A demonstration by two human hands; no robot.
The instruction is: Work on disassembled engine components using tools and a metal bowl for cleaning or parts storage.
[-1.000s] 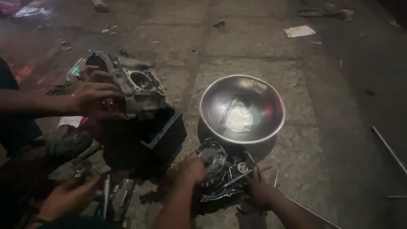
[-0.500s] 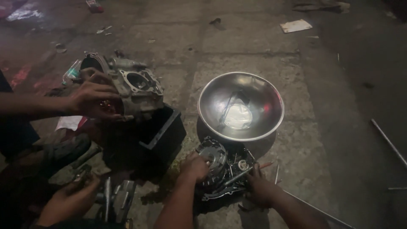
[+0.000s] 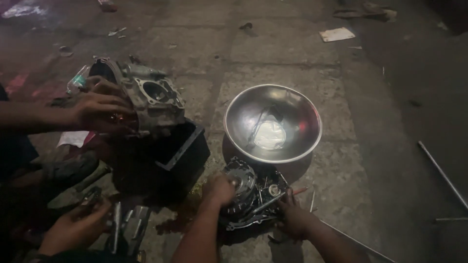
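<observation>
Left hand (image 3: 220, 189) clamped on top of engine cover (image 3: 246, 195), just below bowl (image 3: 273, 122); right hand (image 3: 294, 217) touched cover's right edge, fingers spread; left nearer bowl

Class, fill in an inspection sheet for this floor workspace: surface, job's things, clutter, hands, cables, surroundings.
Surface: stained concrete floor, dimly lit.
Job's things: dark engine part on the floor below a steel bowl.
Clutter: tools at lower left; paper scrap; thin rods at right.
Hands: left hand rests on the engine part; right hand at its right edge.
Cables: nothing seen.
Surroundings: another person's hand steadies an engine block over a black box.
</observation>
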